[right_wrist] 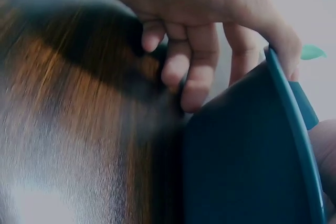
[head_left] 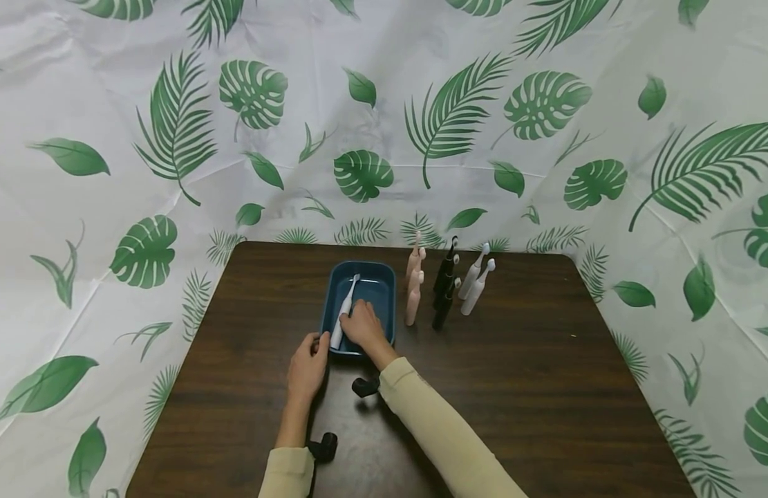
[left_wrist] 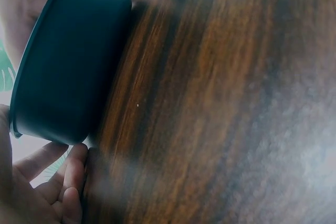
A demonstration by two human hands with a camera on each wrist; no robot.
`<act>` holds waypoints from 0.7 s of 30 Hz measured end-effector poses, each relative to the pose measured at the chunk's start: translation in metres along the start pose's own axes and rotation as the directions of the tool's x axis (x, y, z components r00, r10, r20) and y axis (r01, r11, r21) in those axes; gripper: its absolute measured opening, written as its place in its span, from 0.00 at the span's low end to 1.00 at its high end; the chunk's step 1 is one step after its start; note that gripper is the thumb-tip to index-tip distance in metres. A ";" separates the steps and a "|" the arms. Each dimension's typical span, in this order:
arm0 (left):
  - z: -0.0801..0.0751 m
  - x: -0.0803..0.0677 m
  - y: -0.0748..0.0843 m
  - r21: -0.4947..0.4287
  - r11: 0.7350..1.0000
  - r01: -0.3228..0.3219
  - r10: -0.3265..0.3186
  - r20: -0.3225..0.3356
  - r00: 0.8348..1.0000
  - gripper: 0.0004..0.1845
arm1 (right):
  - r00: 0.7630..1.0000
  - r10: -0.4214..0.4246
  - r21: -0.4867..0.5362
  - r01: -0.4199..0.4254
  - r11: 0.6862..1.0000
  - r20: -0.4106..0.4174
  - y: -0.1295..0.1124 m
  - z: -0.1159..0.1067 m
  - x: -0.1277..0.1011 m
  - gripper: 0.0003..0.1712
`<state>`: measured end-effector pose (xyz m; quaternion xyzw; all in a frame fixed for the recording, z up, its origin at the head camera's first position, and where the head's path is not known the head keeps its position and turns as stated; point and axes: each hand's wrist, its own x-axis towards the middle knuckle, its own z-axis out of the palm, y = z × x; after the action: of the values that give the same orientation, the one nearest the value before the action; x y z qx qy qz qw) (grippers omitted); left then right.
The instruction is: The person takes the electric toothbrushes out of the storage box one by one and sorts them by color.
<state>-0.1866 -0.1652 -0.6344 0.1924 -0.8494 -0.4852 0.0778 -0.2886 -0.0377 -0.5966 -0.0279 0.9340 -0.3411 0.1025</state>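
Note:
A blue rectangular tray (head_left: 390, 290) sits on the table, with a white electric toothbrush (head_left: 338, 334) lying lengthwise along its left side. My left hand (head_left: 307, 370) grips the tray's near-left corner; in the right wrist view its thumb side bends over the rim while other fingers (right_wrist: 199, 85) lie against the outer wall. Reaching inside the tray, my right hand (head_left: 363, 326) holds the toothbrush around its middle, thumb on the handle. The tray wall (left_wrist: 79, 61) hides most of the right hand in the left wrist view.
Right of the tray, three pink toothbrushes (head_left: 413, 304), three black ones (head_left: 442, 311) and two white ones (head_left: 473, 297) stand upright in columns. The dark wooden table (head_left: 520, 401) meets a leaf-patterned cloth (head_left: 309, 214) at the back.

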 end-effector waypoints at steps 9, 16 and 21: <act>0.005 0.006 -0.009 0.023 1.000 0.005 -0.005 0.016 1.000 0.37 | 0.999 0.024 0.076 -0.026 0.997 0.033 0.012 0.015 0.016 0.17; 0.003 0.000 -0.002 -0.016 1.000 -0.013 0.013 -0.005 1.000 0.27 | 0.990 0.016 0.091 -0.029 0.995 0.142 0.027 0.027 0.034 0.32; -0.001 -0.004 0.003 -0.022 0.999 -0.027 0.027 -0.019 0.999 0.26 | 0.985 -0.005 0.107 -0.013 0.994 0.172 0.031 0.030 0.038 0.32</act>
<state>-0.1830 -0.1627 -0.6312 0.1846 -0.8458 -0.4915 0.0943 -0.3185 -0.0377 -0.6457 -0.0498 0.9019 -0.3872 0.1850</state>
